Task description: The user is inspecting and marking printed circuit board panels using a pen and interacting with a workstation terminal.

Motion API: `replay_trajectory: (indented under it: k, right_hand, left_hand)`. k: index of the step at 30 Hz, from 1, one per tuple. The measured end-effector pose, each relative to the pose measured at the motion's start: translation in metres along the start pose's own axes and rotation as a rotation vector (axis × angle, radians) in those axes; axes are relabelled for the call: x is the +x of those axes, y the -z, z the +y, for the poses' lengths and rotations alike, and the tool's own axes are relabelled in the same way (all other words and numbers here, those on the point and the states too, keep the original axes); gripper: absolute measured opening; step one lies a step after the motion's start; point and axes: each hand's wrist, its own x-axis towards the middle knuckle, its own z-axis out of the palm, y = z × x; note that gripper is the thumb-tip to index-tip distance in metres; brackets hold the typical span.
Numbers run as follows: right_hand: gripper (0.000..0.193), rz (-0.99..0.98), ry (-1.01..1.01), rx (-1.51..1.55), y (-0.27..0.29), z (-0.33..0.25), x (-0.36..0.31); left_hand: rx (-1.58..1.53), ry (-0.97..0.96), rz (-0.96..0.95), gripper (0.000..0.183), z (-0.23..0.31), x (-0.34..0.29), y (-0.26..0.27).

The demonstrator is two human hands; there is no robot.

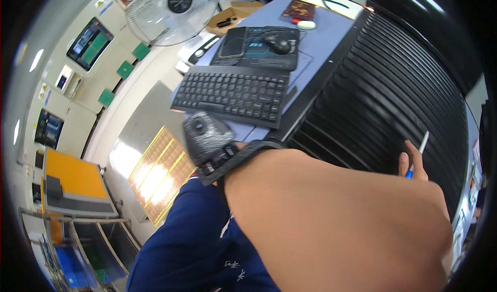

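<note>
My right forearm (331, 214) crosses in front of me toward the left and fills much of the lower view. A black strap (251, 150) with a small dark camera block (204, 131) sits around its wrist, beside my navy sleeve (181, 217). Strap and arm hide the fingers of my right hand. Beyond the forearm, near the elbow at the right, my left hand (418, 169) shows in part. Its fingers are closed around a slim white pen (425, 139) with a blue part. The rest of that arm is hidden behind the right forearm.
A keyboard (233, 93), a mouse (277, 42) and a phone (234, 42) on a black mat lie on the blue desk (317, 49). Ribbed black bellows (383, 90) stretch along the right. A fan (178, 2) stands far left; a copper-coloured panel (161, 175) lies on a metal surface.
</note>
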Motion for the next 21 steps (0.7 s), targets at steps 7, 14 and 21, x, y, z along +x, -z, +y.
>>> replay_trajectory:
  k: [7,14,21]
  right_hand:
    - [0.027,-0.124,-0.074,0.153,-0.002,-0.013,0.011]
    - [0.030,-0.119,-0.102,0.091,0.008,0.007,0.002]
    - [0.032,-0.060,-0.010,0.126,0.001,0.009,0.001]
  left_hand:
    - [0.205,0.073,-0.066,0.022,0.020,0.001,0.018]
    - [0.318,0.068,-0.104,0.023,0.037,0.010,0.041]
    - [0.349,0.078,-0.153,0.024,0.034,0.010,0.046]
